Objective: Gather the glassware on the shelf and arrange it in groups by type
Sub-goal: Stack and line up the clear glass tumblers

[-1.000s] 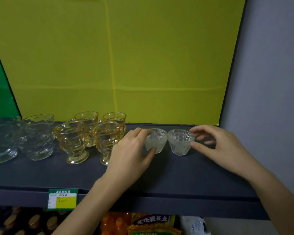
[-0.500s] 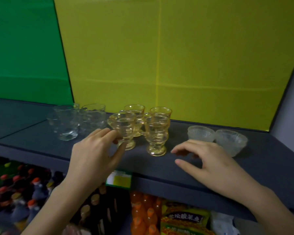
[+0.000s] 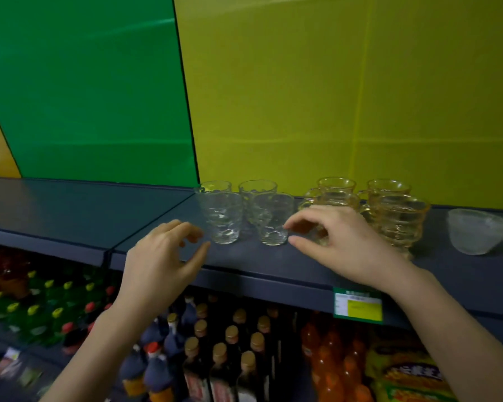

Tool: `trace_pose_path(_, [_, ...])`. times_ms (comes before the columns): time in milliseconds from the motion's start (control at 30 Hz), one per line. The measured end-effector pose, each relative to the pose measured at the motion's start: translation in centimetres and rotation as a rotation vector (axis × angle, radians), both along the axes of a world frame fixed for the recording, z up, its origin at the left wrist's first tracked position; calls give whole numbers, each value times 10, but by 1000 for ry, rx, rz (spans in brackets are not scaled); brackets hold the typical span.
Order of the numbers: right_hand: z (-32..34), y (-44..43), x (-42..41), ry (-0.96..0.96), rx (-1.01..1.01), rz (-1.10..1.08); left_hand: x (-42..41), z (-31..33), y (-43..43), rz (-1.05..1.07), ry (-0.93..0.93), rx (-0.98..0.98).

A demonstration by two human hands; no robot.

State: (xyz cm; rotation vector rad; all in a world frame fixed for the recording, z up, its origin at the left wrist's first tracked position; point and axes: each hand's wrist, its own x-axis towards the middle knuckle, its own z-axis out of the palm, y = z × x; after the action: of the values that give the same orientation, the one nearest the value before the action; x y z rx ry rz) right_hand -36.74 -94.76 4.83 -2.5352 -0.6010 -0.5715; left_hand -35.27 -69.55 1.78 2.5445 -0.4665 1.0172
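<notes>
Several clear dimpled tumblers (image 3: 224,219) stand together on the dark shelf (image 3: 70,210). To their right is a cluster of amber footed mugs (image 3: 395,219), then two small clear ribbed bowls (image 3: 474,232) at the far right. My left hand (image 3: 166,256) hovers open just left of the front-left tumbler, fingers curled, not touching it. My right hand (image 3: 343,242) is open just right of the front-right tumbler (image 3: 273,219), fingertips close to the glass, and it hides part of the front amber mug.
A green and yellow price tag (image 3: 357,306) hangs on the shelf's front edge. Below stand dark bottles (image 3: 215,358), green bottles (image 3: 35,303), orange drinks (image 3: 331,358) and yellow packets (image 3: 410,375). Green and yellow panels back the shelf.
The view swung left. Both hands left the ribbed bowls, passed the amber mugs and now flank the clear tumblers.
</notes>
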Motion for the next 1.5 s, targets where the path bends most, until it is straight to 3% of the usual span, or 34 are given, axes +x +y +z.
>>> trace_pose_path(333, [48,32,64,14,-190,-103,65,21,31,-57,49,-156])
trace_pose_path(433, [52,29,79,108,-310,-160,81,23,25,-96,104,-185])
trace_pose_path(533, [52,29,89,224,-374,-144,94,22,18,-122,162,-164])
trace_pose_path(800, [46,32,96,308,-553,-266,117,17,7,-199,235,-124])
trace_pose_path(1367, [35,71,97,339,-576,-575,153,8,11,-455,298,26])
trace_pose_path(1500, [36,80,96,346,-557,-621,156,8,12,-511,353,-12])
